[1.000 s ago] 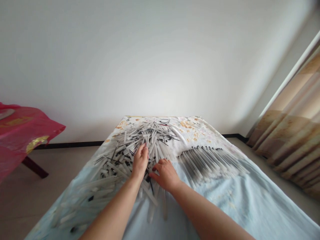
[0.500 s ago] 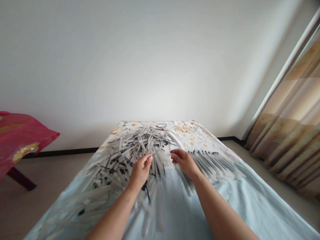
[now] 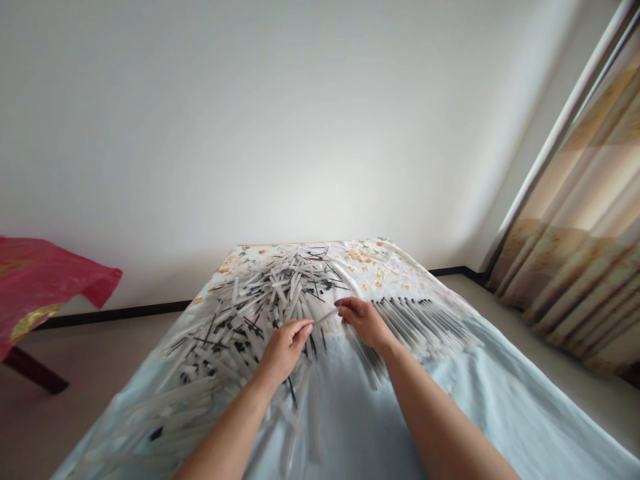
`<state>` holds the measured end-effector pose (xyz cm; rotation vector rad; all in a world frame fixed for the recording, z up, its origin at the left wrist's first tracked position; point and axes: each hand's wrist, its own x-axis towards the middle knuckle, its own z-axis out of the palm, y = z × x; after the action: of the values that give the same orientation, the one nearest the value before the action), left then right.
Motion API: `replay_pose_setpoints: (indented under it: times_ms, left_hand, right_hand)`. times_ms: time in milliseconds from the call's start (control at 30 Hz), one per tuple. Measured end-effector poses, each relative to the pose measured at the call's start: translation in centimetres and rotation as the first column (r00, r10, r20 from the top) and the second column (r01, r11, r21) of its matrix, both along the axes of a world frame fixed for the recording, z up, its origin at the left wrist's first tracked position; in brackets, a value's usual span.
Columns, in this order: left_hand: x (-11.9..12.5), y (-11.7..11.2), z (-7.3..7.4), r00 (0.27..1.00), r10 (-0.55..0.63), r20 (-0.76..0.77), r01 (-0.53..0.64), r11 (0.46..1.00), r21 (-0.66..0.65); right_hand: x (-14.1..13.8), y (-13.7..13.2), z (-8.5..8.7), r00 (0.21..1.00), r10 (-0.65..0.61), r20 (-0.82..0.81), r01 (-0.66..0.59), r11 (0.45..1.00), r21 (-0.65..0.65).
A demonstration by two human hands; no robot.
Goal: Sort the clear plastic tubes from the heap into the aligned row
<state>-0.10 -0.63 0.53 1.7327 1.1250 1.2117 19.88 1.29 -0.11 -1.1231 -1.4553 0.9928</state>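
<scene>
Pinched between the thumb and fingertips of my left hand [image 3: 286, 343] is a thin pale stick [image 3: 326, 315], like a slim pen part. It slants up to the fingertips of my right hand [image 3: 366, 321], which are closed at its far end; whether they hold a further small piece is too fine to see. Beneath and left of my left hand spreads a loose heap of translucent white tubes [image 3: 237, 309] mixed with thin black sticks and small black pieces. Right of my right hand lies a neat row of tubes with black ends [image 3: 420, 327], side by side.
A floral and pale blue cloth [image 3: 370, 427] covers the table. Behind it stands a white wall [image 3: 320, 133]. At left is another table under a red cover [image 3: 55, 273]; a patterned curtain [image 3: 575, 267] hangs at right.
My left hand has moved slightly right and down, and its stick now reaches my right fingertips, where a gap showed before. The view has shifted a little.
</scene>
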Motion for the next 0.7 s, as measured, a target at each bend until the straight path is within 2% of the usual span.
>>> replay_pose_setpoints:
  times_ms: [133,467,567,700]
  left_hand:
    - [0.0,-0.1,-0.2,0.998,-0.015,-0.060,0.018,0.999,0.048]
    - [-0.3,-0.3,0.2,0.971,0.046,-0.236,-0.004,0.984,0.177]
    - [-0.3,-0.3,0.4,0.967,0.021,-0.254,0.025,0.984,0.174]
    - [-0.4,-0.2,0.6,0.950,-0.045,-0.310,0.082,0.991,0.105]
  right_hand:
    - [0.0,-0.2,0.0,0.998,0.059,0.010,-0.058,0.998,-0.037]
    - [-0.6,-1.2,0.5,0.984,0.129,-0.125,-0.137,0.989,-0.056]
    - [-0.6,-1.2,0.6,0.977,0.149,-0.151,-0.158,0.986,-0.050]
    - [-0.4,-1.4,0.9,0.976,0.163,-0.147,-0.170,0.985,-0.037]
